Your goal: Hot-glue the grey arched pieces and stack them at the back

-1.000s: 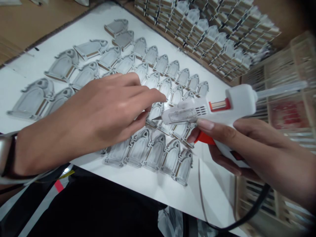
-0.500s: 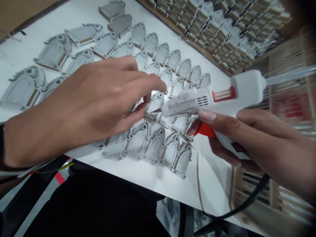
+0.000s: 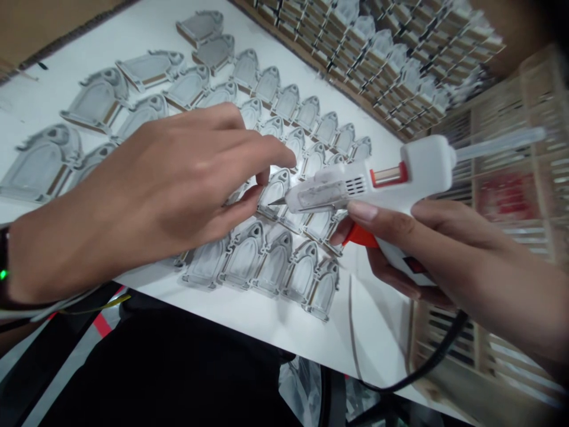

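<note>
My right hand [image 3: 448, 261] grips a white hot glue gun [image 3: 377, 181] with an orange trigger; its metal tip points left at a grey arch-shaped piece [image 3: 273, 190]. My left hand [image 3: 151, 190] lies over the rows of arch pieces, fingers curled, with fingertips pressing the piece beside the gun's tip. Whether the fingers pinch anything is hidden. A clear glue stick [image 3: 498, 145] pokes out of the gun's back.
Several rows of grey arch pieces [image 3: 271, 264] lie on a white sheet [image 3: 267, 323]. Stacked finished pieces [image 3: 391, 53] fill the far side. Wooden slatted racks [image 3: 511, 178] stand at right. The gun's black cord [image 3: 427, 367] hangs off the near edge.
The view shifted slightly; both hands stay almost in place, with the glue gun's tip a little closer to my left fingertips.
</note>
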A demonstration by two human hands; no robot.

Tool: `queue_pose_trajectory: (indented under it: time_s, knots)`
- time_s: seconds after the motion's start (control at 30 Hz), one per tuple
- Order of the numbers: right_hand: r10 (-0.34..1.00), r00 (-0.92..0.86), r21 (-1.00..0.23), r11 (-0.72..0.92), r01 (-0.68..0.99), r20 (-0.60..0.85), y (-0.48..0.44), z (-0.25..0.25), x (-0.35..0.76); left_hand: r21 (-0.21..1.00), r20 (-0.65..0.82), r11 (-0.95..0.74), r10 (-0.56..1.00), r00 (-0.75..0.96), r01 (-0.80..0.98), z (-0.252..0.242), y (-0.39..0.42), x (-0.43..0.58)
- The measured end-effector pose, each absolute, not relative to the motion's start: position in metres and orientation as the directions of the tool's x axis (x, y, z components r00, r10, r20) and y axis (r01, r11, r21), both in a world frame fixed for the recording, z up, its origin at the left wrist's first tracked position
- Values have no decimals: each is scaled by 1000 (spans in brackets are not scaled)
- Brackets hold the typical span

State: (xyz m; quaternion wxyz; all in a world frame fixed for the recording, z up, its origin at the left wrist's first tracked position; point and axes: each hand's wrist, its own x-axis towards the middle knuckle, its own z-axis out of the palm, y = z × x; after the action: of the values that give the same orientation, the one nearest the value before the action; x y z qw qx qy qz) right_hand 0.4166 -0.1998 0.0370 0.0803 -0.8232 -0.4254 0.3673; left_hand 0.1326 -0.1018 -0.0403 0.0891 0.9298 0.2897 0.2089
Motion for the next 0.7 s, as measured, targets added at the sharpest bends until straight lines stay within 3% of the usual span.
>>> queue_pose_trajectory:
  time_s: [0.27, 0.43, 0.5, 0.7]
  knots:
    - [736, 309, -438, -628, 643, -602, -195, 39, 410, 299, 387, -849, 525, 758, 435, -38, -103, 136]
    - [757, 299, -450, -605, 657, -581, -198, 40, 415, 550, 330, -740, 619, 713, 387, -37, -106, 137]
    - [753, 286, -445, -602, 663, -593, -199, 41, 415, 589, 312, -712, 636, 706, 382, -36, -107, 138]
    - [761, 273, -456, -591, 665, -588, -194, 39, 411, 291, 415, -841, 540, 732, 456, -34, -109, 138]
